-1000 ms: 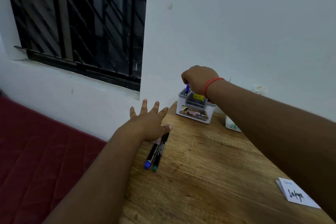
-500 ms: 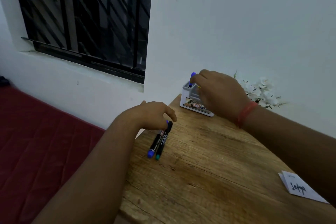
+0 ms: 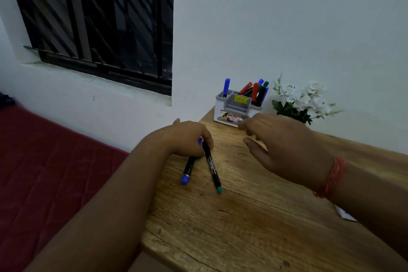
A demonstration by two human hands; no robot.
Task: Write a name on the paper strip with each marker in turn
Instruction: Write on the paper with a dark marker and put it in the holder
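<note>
Markers near table left edge | left hand grips them

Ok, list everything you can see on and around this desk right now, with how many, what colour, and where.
Wooden table: one, light brown, against the white wall.
Markers on table: two, black barrels; blue-ended marker left, green-ended marker right, splayed apart toward the viewer.
Marker holder: one, white and grey, far table edge; blue marker alone in its left slot, several red, blue and green ones in its right.
Flowers: one bunch, white with green leaves, right of the holder.
Paper strip: one, white, mostly hidden behind the right forearm.
Window: one, dark grille, upper left.
Red surface: left of the table.
Left hand: fingers curled on the two markers' far ends.
Right hand: relaxed, holding nothing, in front of the holder.
</note>
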